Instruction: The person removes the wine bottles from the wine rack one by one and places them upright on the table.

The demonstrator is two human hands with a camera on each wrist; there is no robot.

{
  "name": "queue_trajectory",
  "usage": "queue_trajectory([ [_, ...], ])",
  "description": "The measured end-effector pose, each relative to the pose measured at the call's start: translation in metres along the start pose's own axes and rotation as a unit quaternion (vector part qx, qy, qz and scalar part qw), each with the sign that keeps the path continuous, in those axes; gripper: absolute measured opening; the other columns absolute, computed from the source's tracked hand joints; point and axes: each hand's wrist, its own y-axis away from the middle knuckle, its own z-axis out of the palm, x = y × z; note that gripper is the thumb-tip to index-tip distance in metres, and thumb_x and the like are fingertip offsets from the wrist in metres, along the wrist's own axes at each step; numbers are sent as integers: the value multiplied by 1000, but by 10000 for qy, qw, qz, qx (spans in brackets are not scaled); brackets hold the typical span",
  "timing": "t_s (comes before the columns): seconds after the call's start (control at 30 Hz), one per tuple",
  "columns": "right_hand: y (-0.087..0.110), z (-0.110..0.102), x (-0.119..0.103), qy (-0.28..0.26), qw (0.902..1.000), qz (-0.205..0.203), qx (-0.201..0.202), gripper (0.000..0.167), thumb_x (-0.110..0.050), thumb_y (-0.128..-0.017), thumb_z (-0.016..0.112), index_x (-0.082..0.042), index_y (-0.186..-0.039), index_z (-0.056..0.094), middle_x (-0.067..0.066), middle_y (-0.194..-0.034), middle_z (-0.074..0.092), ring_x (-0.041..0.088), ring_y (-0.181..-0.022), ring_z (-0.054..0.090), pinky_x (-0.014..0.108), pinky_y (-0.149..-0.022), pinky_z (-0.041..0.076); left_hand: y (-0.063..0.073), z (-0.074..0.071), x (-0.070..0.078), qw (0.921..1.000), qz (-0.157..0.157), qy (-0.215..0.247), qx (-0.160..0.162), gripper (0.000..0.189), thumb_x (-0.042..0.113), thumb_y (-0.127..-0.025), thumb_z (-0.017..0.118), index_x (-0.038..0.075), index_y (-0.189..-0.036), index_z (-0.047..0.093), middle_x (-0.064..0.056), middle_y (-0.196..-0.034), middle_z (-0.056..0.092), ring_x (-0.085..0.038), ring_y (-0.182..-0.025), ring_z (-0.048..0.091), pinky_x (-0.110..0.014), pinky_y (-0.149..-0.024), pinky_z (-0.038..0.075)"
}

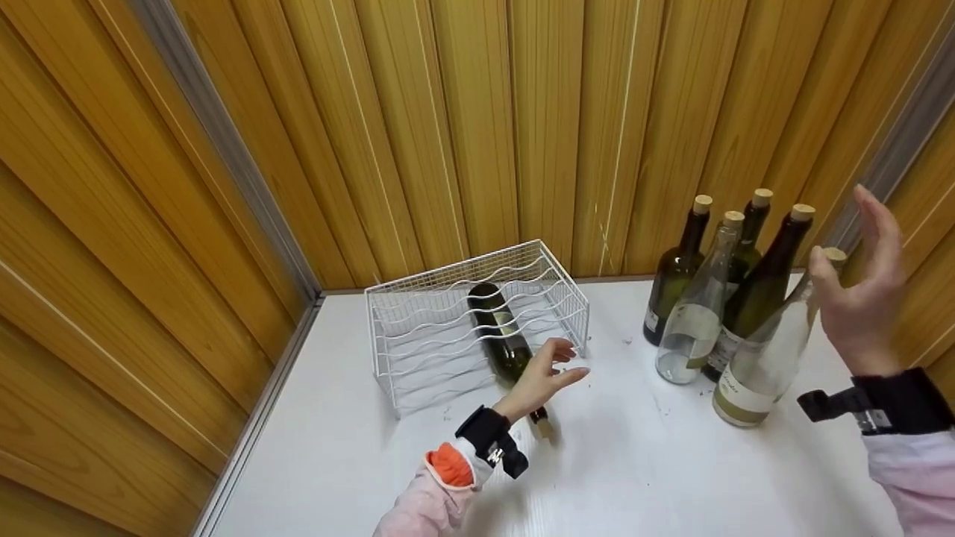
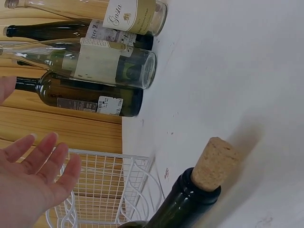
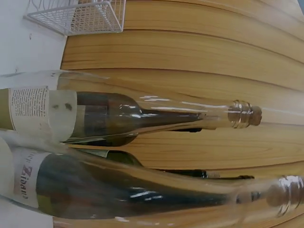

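A dark green wine bottle [image 1: 489, 302] lies in a white wire rack [image 1: 573, 309], its neck and cork [image 2: 216, 164] sticking out toward the front. Over that neck hovers my left hand [image 1: 539, 379], fingers loosely bent and holding nothing; contact with the glass cannot be made out. On the right, a clear corked bottle [image 1: 750, 384] with a white and olive label stands upright. My right hand [image 1: 865, 306] is beside its top, thumb and fingers spread apart. From the head view, the thumb overlaps the cork, and whether they touch is unclear.
Several more corked bottles stand close together at the right: a dark one [image 1: 671, 287], a clear one [image 1: 690, 332], a dark green one [image 1: 768, 276] and another behind [image 1: 752, 227]. Wood-look panels [image 1: 470, 112] wall in the white table [image 1: 612, 477] at the back and sides.
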Motion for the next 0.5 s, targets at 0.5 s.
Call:
queue_trajectory([
  [0.5,57,65,4,-688,9722,-1233,-1867,58,19,-86,57,22,-144,54,-18,-161,57,-4,-149,54,15,-124,40,1,-8,2,9995,-29,-188,240,39,8,-101,74,-10,-131,57,-30,-125,68,-31,-117,64,-43,-99,57],
])
